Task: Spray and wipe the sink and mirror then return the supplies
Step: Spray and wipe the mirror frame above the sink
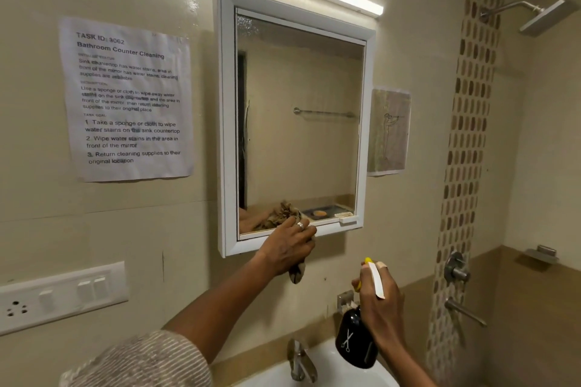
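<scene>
The left hand [290, 243] presses a brownish cloth [297, 272] against the bottom edge of the mirror [301, 122], fingers spread over the lower white frame, with a tail of the cloth hanging below the palm. The right hand [379, 295] is wrapped around the neck of a black spray bottle [353, 339], held upright above the white sink [345, 367], to the right of the tap [300, 361]; the yellow nozzle pokes up near the fingertips.

The cloth looks soft and limp (it drapes wherever it is not pinned), so it probably wipes best bunched under a flat palm rather than pinched at a corner; a loose tail may drag smears across the glass. The mirror glass is stiff, smooth and breakable, and its panel seems to sit in a light frame with a small tab at the lower right, so firm but even pressure is likely safer than leaning on one spot. The upper left of the glass shows a speckled, misted patch not yet wiped.

The bottle appears to be rigid plastic, and its weight cannot be read here. If wet it may be slippery; the narrow neck below the trigger is the natural place to hold it.
</scene>
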